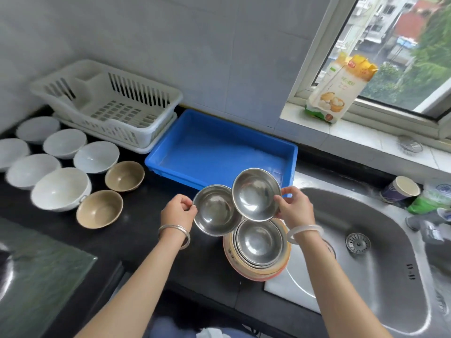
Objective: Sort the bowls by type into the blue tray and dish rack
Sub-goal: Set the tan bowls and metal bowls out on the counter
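My left hand (179, 212) grips a steel bowl (213, 211) by its left rim. My right hand (294, 208) holds a second steel bowl (255, 193) by its right rim, overlapping the first. Both hang just in front of the empty blue tray (185, 135). Below them a stack of steel bowls (258, 241) sits nested in an orange-rimmed bowl (256, 274). The white dish rack (109, 103) stands empty at the back left. Several white bowls (59, 189) and two tan bowls (100, 208) (125, 175) rest on the dark counter at left.
A steel sink (380, 240) with a drain lies to the right. A paper cup (401, 191) and bags stand at its far edge. A flour bag (339, 89) leans on the window sill. A glass stove top (36, 269) lies at the lower left.
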The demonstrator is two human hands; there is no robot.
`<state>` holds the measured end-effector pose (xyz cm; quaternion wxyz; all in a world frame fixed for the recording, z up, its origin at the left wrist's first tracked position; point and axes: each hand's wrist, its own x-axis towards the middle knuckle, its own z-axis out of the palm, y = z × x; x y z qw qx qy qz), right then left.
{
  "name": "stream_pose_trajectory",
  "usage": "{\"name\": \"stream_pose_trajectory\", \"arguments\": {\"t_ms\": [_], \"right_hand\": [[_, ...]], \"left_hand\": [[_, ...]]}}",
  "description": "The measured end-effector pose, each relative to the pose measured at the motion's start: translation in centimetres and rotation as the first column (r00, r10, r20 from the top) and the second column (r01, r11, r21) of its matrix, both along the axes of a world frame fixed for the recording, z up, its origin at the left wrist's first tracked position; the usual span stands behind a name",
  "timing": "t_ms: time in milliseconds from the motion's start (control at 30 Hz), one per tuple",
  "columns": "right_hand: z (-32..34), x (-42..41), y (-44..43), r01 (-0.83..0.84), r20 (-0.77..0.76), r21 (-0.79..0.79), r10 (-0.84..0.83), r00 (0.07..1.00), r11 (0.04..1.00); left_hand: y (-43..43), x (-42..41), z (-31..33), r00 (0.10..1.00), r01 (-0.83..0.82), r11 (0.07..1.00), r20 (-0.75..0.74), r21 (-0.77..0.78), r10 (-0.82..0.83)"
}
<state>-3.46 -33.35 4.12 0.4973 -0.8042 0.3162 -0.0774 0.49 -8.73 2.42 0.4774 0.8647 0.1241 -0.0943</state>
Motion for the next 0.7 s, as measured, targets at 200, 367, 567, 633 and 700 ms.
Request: {"name": "stream_pose_trajectory", "arguments": {"t_ms": [200,367,567,633,700], "right_hand": [[-2.2,4.1,6.2,-0.178,-0.079,0.088,0.186,0.979,0.980],[-4.5,7.7,11.3,-0.312,-0.143,0.154,0.334,0.932,0.937],[-7.0,11.4,16.5,-0.343,-0.244,0.244,0.400,0.883,0.907],[-7.6,12.1,17.8,-0.326,-0.264,0.265,0.393,0.881,0.907],[-8.3,12.7,18.9,-0.281,-0.271,0.312,0.369,0.889,0.907]], "left_hand": [[6.9,-0.9,-1.7,0.956,-0.278,0.960,-0.113,-0.041,0.272],[11.7,-1.8,-3.4,0.896,-0.423,0.906,-0.157,-0.021,0.415],[15.1,-1.7,-4.9,0.837,-0.521,0.854,-0.194,0.003,0.511],[15.7,-1.5,-5.4,0.826,-0.535,0.845,-0.204,0.004,0.525],[16.2,-1.4,-5.8,0.819,-0.543,0.840,-0.214,0.014,0.533]]}}
